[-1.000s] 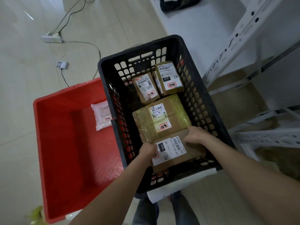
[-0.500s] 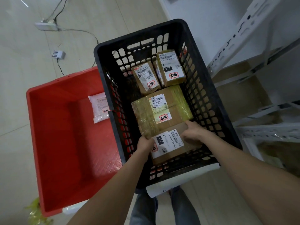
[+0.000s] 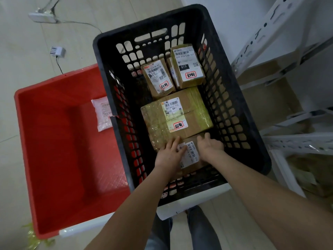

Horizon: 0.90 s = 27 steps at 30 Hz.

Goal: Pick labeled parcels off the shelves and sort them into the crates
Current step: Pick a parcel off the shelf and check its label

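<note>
Parcel (image 3: 191,156) lies flat at near end of black crate (image 3: 234,112), touching big parcel (image 3: 176,116). L hand (image 3: 169,154) rests on it, fingers straight; R hand (image 3: 210,146) released, just beside. Seat it snug w/ label up, then lift hands straight out.

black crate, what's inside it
Far end: small parcel and 010 parcel; middle: large taped parcel; nearest: brown parcel, partly covered by left hand and right hand. Anything beneath them is hidden.

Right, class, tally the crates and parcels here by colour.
Black crate: 1
Red crate: 1
Brown parcels: 4 in plain view; a fifth may hide between the far two
White parcel: 1
Total: 7
</note>
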Available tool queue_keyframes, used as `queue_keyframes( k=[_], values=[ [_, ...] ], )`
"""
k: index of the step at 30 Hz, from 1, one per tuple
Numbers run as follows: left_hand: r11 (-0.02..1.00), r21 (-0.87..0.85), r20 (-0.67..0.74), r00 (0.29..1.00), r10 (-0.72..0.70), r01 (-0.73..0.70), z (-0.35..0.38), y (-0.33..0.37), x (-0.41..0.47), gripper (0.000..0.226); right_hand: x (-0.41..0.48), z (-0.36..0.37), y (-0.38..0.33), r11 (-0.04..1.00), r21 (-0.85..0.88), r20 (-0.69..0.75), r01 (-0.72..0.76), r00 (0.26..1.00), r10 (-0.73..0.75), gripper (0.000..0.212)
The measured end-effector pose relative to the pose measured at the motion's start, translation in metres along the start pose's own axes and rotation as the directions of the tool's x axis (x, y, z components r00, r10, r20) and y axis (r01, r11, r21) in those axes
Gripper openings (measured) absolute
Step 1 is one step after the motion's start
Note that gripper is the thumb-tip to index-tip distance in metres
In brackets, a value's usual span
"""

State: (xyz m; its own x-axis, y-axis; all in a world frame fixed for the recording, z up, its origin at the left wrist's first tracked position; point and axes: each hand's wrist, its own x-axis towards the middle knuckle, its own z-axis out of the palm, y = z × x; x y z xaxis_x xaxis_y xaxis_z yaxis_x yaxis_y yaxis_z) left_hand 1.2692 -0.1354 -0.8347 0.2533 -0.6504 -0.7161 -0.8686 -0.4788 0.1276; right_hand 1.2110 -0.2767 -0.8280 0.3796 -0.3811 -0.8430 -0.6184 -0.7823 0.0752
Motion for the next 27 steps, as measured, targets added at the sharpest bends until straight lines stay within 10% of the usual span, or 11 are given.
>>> queue_keyframes(
  k=[20,27],
  values=[
    [0.936,0.351,-0.019,1.000,0.024,-0.016,0.005,-0.026,-0.005,0.086,0.009,0.006,-0.013,0.982,0.188,0.120,0.001,0.993,-0.024,0.098],
    [0.960,0.199,-0.066,0.980,-0.186,0.195,0.000,-0.013,0.004,0.119,0.013,0.006,-0.016,0.971,-0.174,-0.338,0.164,0.916,-0.215,0.110]
  ],
)
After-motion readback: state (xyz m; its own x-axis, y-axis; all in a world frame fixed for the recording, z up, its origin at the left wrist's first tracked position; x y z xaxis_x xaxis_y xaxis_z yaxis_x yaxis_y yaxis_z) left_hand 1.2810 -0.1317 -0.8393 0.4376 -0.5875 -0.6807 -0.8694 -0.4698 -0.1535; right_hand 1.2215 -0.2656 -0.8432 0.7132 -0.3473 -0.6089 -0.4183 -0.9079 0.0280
